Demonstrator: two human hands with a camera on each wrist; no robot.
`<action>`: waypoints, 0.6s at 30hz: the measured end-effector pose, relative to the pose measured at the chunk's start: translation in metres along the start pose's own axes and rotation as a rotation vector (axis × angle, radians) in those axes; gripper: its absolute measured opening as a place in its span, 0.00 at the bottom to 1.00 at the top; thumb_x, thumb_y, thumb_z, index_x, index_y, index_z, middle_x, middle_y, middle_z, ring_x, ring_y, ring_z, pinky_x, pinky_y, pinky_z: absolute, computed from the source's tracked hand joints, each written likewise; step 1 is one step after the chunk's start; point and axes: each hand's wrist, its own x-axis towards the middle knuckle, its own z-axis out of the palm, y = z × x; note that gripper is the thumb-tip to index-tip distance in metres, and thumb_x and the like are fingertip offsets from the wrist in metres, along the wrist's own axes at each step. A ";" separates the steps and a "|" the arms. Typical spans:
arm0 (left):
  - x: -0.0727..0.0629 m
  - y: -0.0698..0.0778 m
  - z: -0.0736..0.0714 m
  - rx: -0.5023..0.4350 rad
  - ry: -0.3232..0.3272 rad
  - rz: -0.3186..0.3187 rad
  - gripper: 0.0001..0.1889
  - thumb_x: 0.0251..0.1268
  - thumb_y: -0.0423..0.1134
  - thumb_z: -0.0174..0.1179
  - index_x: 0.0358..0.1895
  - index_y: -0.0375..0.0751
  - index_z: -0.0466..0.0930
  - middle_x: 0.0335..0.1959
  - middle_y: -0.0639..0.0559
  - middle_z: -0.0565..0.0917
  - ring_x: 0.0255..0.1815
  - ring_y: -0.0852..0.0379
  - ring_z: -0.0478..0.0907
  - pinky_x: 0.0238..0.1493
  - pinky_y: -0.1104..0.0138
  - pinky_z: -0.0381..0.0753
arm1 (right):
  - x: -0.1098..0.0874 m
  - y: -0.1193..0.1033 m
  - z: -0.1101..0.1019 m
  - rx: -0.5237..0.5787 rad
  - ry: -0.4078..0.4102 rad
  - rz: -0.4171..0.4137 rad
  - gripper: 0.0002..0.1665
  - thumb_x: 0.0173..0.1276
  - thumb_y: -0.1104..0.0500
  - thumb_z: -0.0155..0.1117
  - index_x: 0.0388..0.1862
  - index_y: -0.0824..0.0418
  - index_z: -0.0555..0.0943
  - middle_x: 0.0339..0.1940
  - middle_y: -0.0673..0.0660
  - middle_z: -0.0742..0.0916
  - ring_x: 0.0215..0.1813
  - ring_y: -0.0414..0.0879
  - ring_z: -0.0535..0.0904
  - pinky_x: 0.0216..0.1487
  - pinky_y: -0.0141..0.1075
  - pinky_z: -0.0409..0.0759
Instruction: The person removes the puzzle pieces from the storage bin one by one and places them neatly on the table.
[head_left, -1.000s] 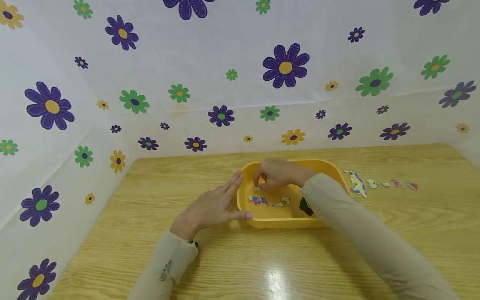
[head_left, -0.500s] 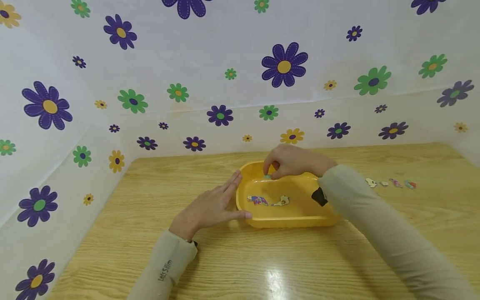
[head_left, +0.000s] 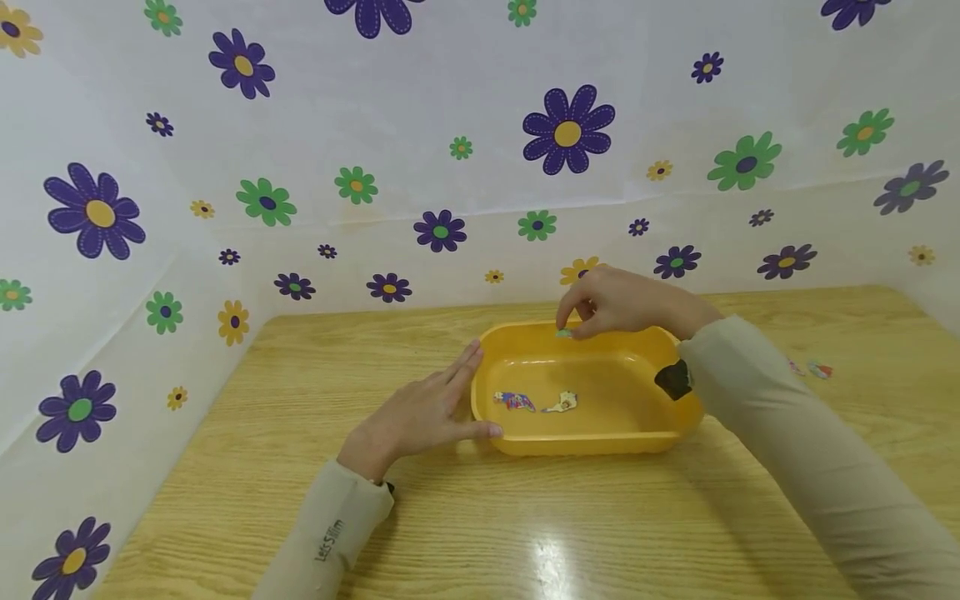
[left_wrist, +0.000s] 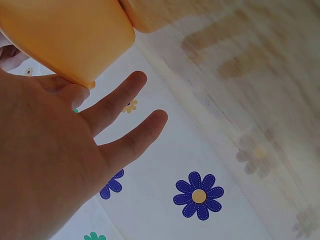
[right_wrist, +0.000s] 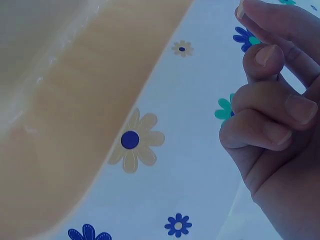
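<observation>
"Across the desk [head_left: 360,350], what's largest?"

"A yellow tub [head_left: 592,438]."

"And the hands?"

"Left hand [head_left: 416,417] rests straight-fingered against its left end; right hand [head_left: 622,300] pinches something by the far rim."

"Pieces?"

"A purple-red piece [head_left: 514,401] and a cream piece [head_left: 562,402], apart on the tub's floor; smallest, the pinched green piece [head_left: 563,333]."

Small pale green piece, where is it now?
In the head view, right of centre, the small pale green piece is pinched by the person's right hand, seen against the far wall of the yellow rectangular plastic tub.
</observation>
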 end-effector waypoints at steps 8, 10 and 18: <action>-0.001 -0.001 0.000 0.006 0.005 -0.003 0.55 0.68 0.68 0.57 0.83 0.39 0.37 0.83 0.48 0.37 0.80 0.43 0.50 0.76 0.50 0.58 | -0.014 0.003 -0.010 0.023 0.020 0.035 0.08 0.64 0.66 0.72 0.42 0.63 0.89 0.22 0.48 0.77 0.29 0.44 0.70 0.32 0.34 0.70; -0.001 -0.001 0.000 0.009 0.003 -0.004 0.55 0.68 0.68 0.57 0.83 0.39 0.37 0.83 0.48 0.37 0.80 0.44 0.50 0.76 0.50 0.57 | -0.017 0.006 -0.011 0.027 0.019 0.052 0.08 0.64 0.65 0.72 0.43 0.63 0.89 0.22 0.48 0.77 0.29 0.44 0.70 0.31 0.34 0.70; -0.001 0.000 0.000 -0.001 -0.003 -0.006 0.55 0.68 0.68 0.57 0.83 0.40 0.37 0.84 0.48 0.37 0.81 0.44 0.49 0.76 0.50 0.57 | -0.033 0.014 -0.013 0.041 0.035 0.088 0.09 0.64 0.65 0.73 0.44 0.62 0.89 0.21 0.47 0.77 0.28 0.43 0.70 0.30 0.32 0.70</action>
